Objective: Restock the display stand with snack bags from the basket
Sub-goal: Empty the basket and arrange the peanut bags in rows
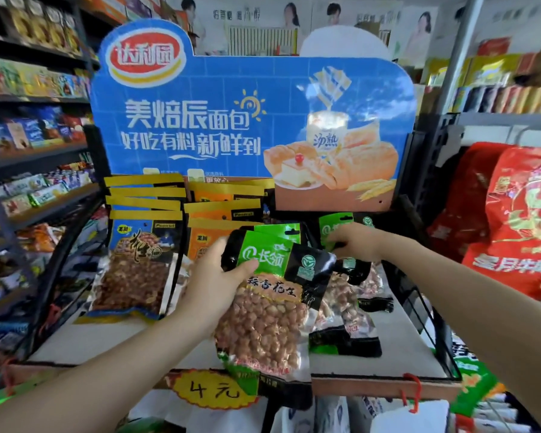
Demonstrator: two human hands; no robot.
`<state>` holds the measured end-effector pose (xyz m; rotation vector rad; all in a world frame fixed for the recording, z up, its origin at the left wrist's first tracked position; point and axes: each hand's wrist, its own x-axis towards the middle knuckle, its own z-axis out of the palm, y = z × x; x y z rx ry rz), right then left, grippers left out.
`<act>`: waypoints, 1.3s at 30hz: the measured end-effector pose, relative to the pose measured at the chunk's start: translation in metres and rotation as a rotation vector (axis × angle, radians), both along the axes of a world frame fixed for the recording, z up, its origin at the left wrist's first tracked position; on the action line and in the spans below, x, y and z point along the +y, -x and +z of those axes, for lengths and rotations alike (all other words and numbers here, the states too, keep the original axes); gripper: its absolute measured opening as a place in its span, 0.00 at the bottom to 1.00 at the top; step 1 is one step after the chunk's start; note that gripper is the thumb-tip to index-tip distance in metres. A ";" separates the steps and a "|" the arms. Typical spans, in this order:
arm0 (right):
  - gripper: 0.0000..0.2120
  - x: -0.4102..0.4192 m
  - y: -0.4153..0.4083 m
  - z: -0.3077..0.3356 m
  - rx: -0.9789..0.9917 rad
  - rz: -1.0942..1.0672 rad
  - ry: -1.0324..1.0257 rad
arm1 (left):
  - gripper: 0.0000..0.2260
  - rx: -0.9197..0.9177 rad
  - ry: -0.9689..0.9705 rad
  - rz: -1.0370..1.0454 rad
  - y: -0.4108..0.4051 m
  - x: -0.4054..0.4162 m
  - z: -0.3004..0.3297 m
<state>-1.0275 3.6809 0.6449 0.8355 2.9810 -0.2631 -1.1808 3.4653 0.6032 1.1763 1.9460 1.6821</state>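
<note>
My left hand (214, 281) grips a stack of green-and-black peanut bags (272, 304) above the front of the display stand's shelf (397, 342). My right hand (353, 242) pinches the green top of another green-and-black peanut bag (334, 228) standing at the back right of the shelf. More bags of that kind (347, 326) lie on the shelf under my hands. A row of blue peanut bags (138, 260) leans at the left, with orange peanut bags (222, 210) beside it. The basket is not in view.
A blue cardboard sign (250, 120) rises behind the shelf. A yellow price tag (214, 390) hangs on the front edge. Store shelves (35, 151) packed with snacks line the left. Red sacks (512, 220) stand at the right.
</note>
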 end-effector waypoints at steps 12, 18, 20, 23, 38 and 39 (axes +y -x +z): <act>0.13 0.031 0.001 0.016 0.114 -0.077 -0.385 | 0.10 -0.092 -0.052 -0.086 -0.014 0.019 0.007; 0.28 0.027 0.010 0.005 -0.019 -0.065 -0.449 | 0.08 -0.095 -0.004 -0.087 -0.013 0.030 0.002; 0.30 0.025 0.016 0.006 -0.055 -0.022 -0.497 | 0.09 -0.086 -0.022 -0.102 -0.012 0.031 0.001; 0.29 0.020 0.019 0.012 -0.129 0.061 -0.553 | 0.13 -0.062 -0.058 -0.094 -0.016 0.026 0.006; 0.13 0.024 0.024 0.016 -0.182 -0.076 -0.277 | 0.10 -0.017 -0.102 -0.084 -0.012 0.032 -0.001; 0.09 0.024 0.023 0.020 -0.151 -0.073 -0.184 | 0.10 -0.035 -0.117 -0.090 -0.014 0.032 0.000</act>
